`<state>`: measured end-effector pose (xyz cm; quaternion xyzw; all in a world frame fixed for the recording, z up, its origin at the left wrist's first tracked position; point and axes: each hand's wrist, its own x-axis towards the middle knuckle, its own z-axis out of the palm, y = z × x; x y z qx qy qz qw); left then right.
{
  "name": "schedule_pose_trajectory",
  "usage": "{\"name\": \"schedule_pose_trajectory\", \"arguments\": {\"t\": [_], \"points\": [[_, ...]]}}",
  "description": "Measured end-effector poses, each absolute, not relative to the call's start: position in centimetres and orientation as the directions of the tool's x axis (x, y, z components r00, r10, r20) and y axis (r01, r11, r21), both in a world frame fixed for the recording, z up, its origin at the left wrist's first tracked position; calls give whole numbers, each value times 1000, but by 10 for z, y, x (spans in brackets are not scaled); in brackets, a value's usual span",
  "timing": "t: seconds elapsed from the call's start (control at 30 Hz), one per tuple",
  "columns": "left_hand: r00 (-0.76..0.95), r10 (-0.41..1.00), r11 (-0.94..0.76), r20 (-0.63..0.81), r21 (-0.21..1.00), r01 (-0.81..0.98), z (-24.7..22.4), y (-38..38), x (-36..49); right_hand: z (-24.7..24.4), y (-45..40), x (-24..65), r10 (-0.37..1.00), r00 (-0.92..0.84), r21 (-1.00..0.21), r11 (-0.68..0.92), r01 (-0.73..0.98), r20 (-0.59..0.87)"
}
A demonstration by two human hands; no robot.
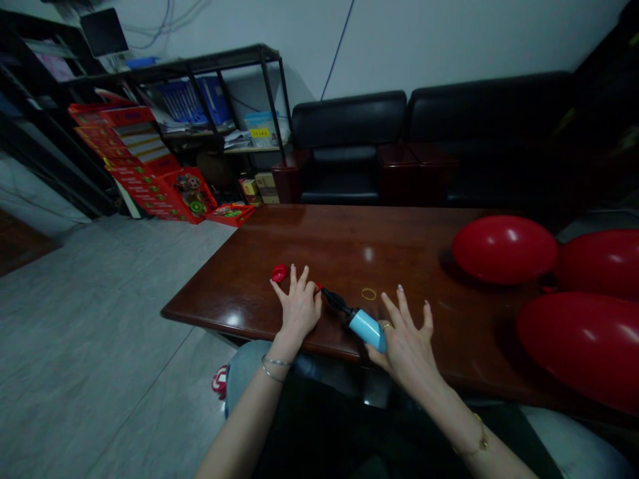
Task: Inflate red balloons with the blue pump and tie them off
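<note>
My left hand [301, 307] is over the table, thumb and index finger pinching the neck of a limp red balloon, the other fingers spread. The balloon's small crumpled body [279, 273] shows past my fingertips, and its neck meets the black nozzle of a light-blue hand pump [367, 328]. My right hand [407, 339] grips the rear end of the pump between thumb and index finger, with its remaining fingers raised apart. Just beyond the pump lies a thin yellow rubber band [369, 294].
Inflated red balloons [504, 249] rest on the right of the brown wooden table [339, 233]. Behind it stand black sofas [349, 126] with wooden arms. A metal shelf [224, 60] and stacked red boxes [144, 166] are at the back left.
</note>
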<state>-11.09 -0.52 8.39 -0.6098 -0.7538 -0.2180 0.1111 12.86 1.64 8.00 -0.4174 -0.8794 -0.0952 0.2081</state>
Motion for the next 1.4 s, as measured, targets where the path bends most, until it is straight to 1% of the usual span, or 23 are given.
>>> {"name": "schedule_pose_trajectory", "arguments": {"t": [0.13,0.33,0.5,0.67,0.8,0.9,1.07,1.27,1.4], "points": [[-143,893,86,426,150,985,86,-8,-122,76,15,131,692,-562,-16,636,771,453],[21,929,-53,371,76,996,96,-6,-143,73,13,134,686,-580,-27,655,755,439],[135,934,-155,330,35,987,105,0,-150,70,13,134,681,-570,-47,659,750,460],[210,924,-231,320,28,973,106,2,-154,70,11,136,679,-581,-46,667,743,449],[210,913,-234,350,28,972,104,3,-155,68,10,138,656,-592,-34,683,730,468],[219,910,-235,353,4,972,101,3,-156,66,10,139,650,-590,-22,681,732,480],[313,890,-316,331,-44,948,94,5,-158,65,9,140,653,-605,32,667,744,456],[435,843,-456,316,-7,890,85,5,-156,63,19,147,615,-642,91,686,722,457],[453,833,-491,316,48,870,79,2,-152,63,27,155,567,-682,130,718,684,463]]}}
